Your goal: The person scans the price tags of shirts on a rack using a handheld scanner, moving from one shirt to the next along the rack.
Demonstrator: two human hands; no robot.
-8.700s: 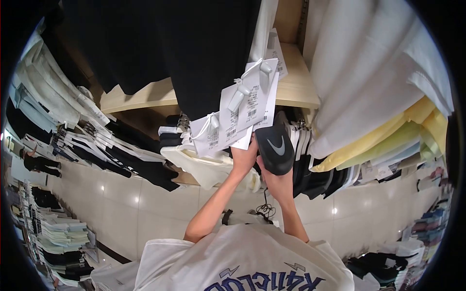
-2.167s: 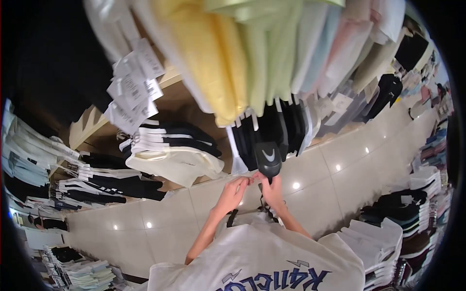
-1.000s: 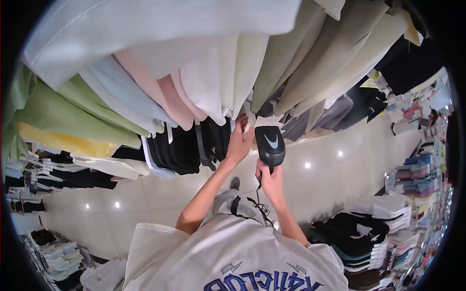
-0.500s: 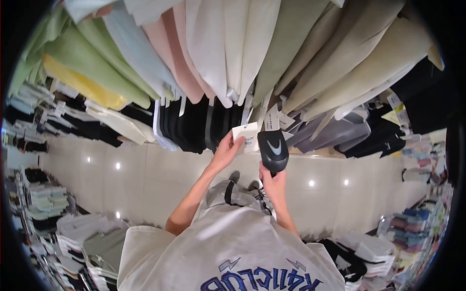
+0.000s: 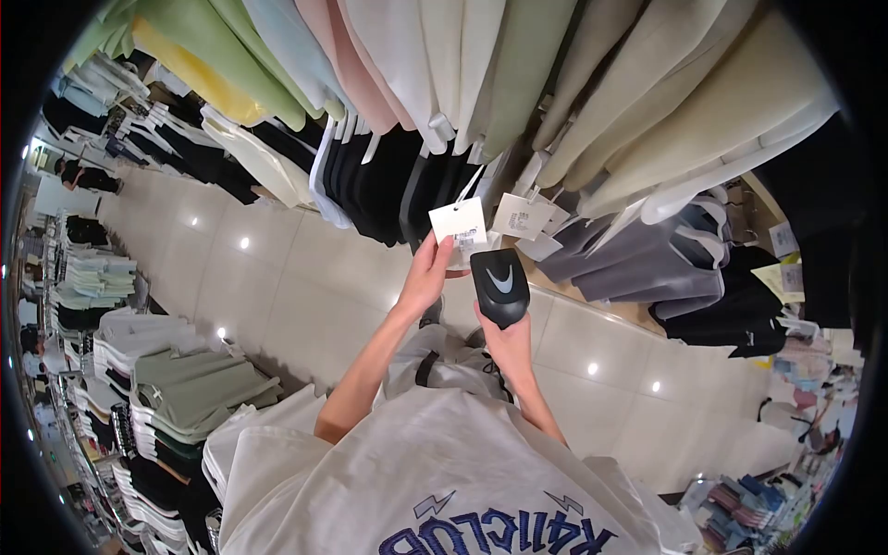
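A white price tag (image 5: 457,223) with a printed barcode hangs on a string from the garments above. My left hand (image 5: 427,276) is closed on its lower edge, thumb on the front. In my right hand (image 5: 508,344) is a black barcode scanner (image 5: 500,280) with a grey curved mark on top, its handle mostly hidden by the fingers. The scanner's head is just below and right of the tag, apart from it. More paper tags (image 5: 523,217) dangle to the right, touched by neither hand.
Hanging shirts in green, pink, white and beige (image 5: 610,92) fill the top. Black garments (image 5: 375,180) hang below at left, grey ones (image 5: 638,259) at right. A tiled floor (image 5: 277,277) runs under the rack. Folded clothes (image 5: 199,388) are stacked behind at left.
The view has turned, tilting rack and floor. My left hand still holds the tag, now a little higher. The scanner has shifted left, nearer below the tag.
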